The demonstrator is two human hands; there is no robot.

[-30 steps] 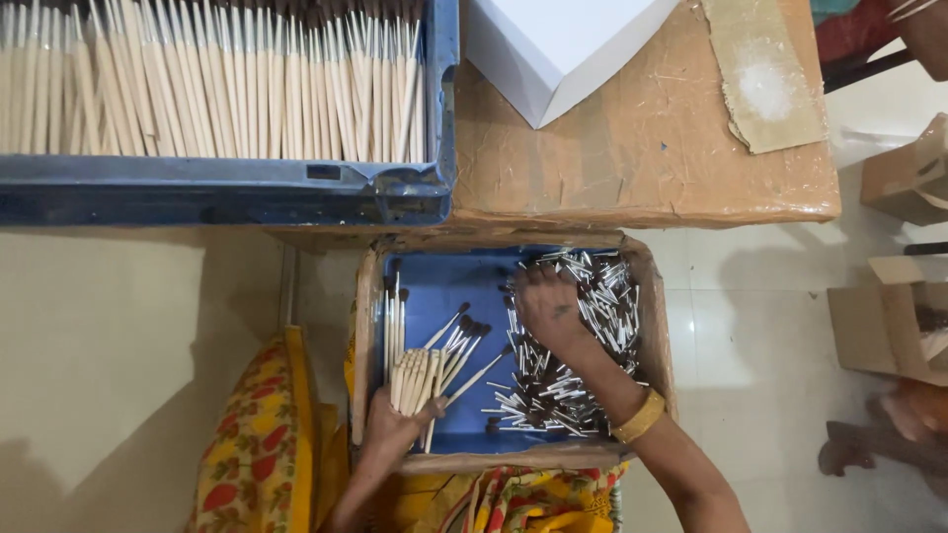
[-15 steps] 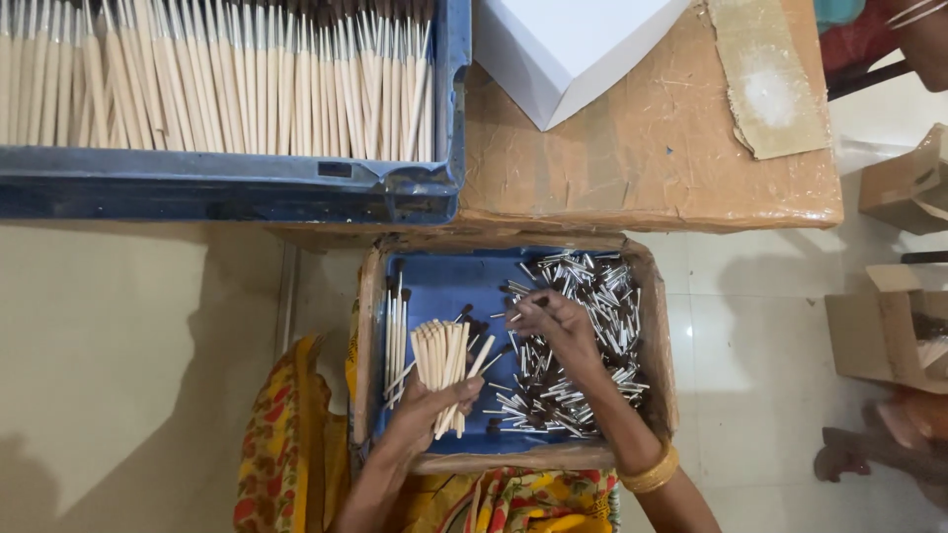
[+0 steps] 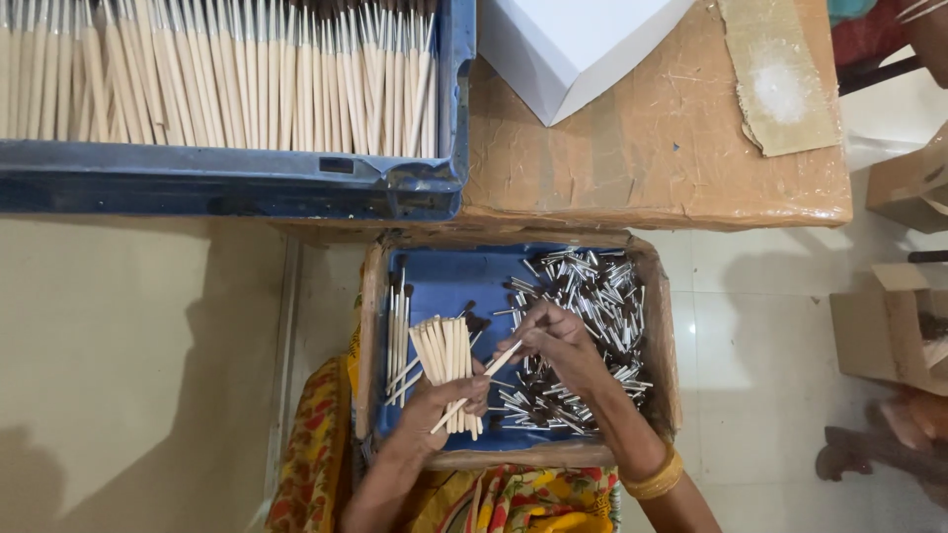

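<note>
Two containers filled the view: a blue crate of pale wooden handles on the bench, and below it a blue-lined cardboard tray on the person's lap. Silver ferrules lay heaped in the tray's right half. The left hand was closed around a bundle of handles; the right hand pinched one handle, seemingly fitting a ferrule. Seating it would call for straight, firm pressure.

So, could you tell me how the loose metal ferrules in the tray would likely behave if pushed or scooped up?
The metal ferrules look like small, shiny tubes, so they would probably roll and slide on the blue tray. They lie in a tangled heap, so a push would likely shift several together. Each seems light and stiff.
</note>
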